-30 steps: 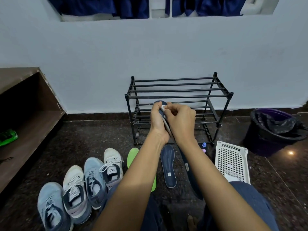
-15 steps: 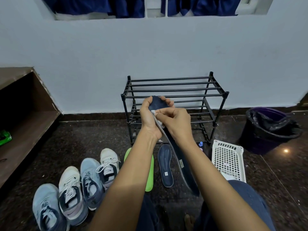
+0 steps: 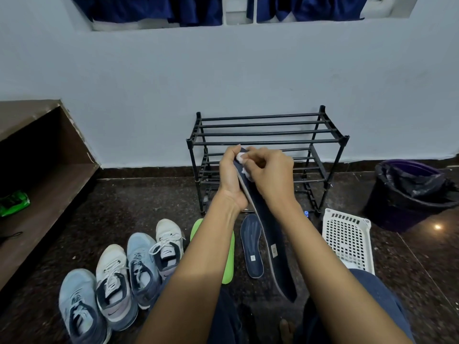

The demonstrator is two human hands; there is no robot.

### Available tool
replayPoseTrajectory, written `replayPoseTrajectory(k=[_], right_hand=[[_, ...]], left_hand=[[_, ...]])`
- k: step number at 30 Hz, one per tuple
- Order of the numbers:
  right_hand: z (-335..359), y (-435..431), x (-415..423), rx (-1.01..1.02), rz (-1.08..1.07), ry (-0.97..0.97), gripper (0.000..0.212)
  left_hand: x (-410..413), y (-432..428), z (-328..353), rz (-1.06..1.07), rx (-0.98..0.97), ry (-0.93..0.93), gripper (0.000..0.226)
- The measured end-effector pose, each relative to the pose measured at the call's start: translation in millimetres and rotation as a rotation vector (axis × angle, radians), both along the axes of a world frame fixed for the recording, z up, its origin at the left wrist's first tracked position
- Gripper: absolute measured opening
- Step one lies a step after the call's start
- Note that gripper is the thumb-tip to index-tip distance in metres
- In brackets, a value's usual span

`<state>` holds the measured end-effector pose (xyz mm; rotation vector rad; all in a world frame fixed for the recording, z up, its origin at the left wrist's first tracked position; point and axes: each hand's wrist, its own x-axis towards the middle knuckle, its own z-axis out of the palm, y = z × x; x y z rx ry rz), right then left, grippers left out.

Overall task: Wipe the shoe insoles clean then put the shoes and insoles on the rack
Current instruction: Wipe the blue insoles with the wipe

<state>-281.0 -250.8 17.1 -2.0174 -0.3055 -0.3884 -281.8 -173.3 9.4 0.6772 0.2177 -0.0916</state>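
Near left, floor (image 3: pixel 139 209): four shoes (image 3: pixel 119 281) sitting in a row, not yet racked. Just right of them: green insole (image 3: pixel 227 264) and navy insole (image 3: pixel 251 247) lying flat. Centre, raised: third insole (image 3: pixel 273 234), dark, left hand (image 3: pixel 231 177) gripping its far end, near end hanging toward the person; right hand (image 3: pixel 270 172) pinching a white wipe (image 3: pixel 240 158) against the far tip, hands working close together. Step judged: wiping. Next move is calling for strokes down its length. Far: rack (image 3: pixel 268 131) standing by the wall (image 3: pixel 223 83).
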Motion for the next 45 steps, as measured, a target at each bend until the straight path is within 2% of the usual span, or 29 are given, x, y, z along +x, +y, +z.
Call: replayPoseTrajectory(k=[4, 7, 9, 13, 19, 24, 26, 28, 30, 34, 37, 40, 45], right_hand=[[-1.3, -10.7, -8.0, 0.063, 0.230, 0.269, 0.014], [-2.5, -13.5, -10.5, 0.249, 0.341, 0.401, 0.013], [-5.0, -10.6, -10.1, 0.280, 0.282, 0.334, 0.012], [-7.7, -0.6, -8.6, 0.160, 0.123, 0.125, 0.009], [-5.8, 8.6, -5.2, 0.125, 0.030, 0.031, 0.007], [-9.4, 14.9, -2.5, -0.039, -0.107, -0.122, 0.011], [-5.1, 10.3, -4.0, -0.012, -0.067, -0.095, 0.011], [1.3, 0.9, -5.7, 0.062, 0.065, 0.046, 0.009], [4.2, -6.6, -10.0, 0.044, 0.201, 0.193, 0.011], [2.3, -15.4, -15.8, 0.161, 0.342, 0.382, 0.013], [-1.0, -12.5, -16.9, 0.202, 0.243, 0.289, 0.009], [-3.7, -4.1, -14.0, 0.108, 0.119, 0.129, 0.007], [-7.8, 8.6, -4.5, -0.086, -0.026, -0.022, 0.009]], left_hand=[[5.0, 9.3, 2.6, -0.024, -0.168, -0.053, 0.029], [5.7, 10.1, 6.2, -0.032, -0.186, -0.103, 0.025], [7.9, 8.7, 6.5, -0.014, -0.207, -0.122, 0.026], [9.9, 2.8, 2.1, 0.027, -0.175, -0.124, 0.032], [5.6, 5.0, 1.0, 0.055, -0.129, -0.102, 0.039], [4.2, 1.4, -2.1, 0.058, -0.101, -0.066, 0.036], [4.3, 3.9, -0.3, 0.030, -0.110, -0.075, 0.035], [5.3, 9.2, 0.8, 0.020, -0.137, -0.088, 0.031], [7.6, 14.0, 1.0, 0.033, -0.197, -0.103, 0.026], [9.8, 14.8, 5.6, 0.030, -0.238, -0.166, 0.020], [10.5, 10.3, 6.6, 0.038, -0.306, -0.173, 0.021], [8.6, 5.5, 3.0, 0.045, -0.261, -0.144, 0.025], [2.5, 2.6, -2.3, 0.073, -0.242, -0.096, 0.029]])
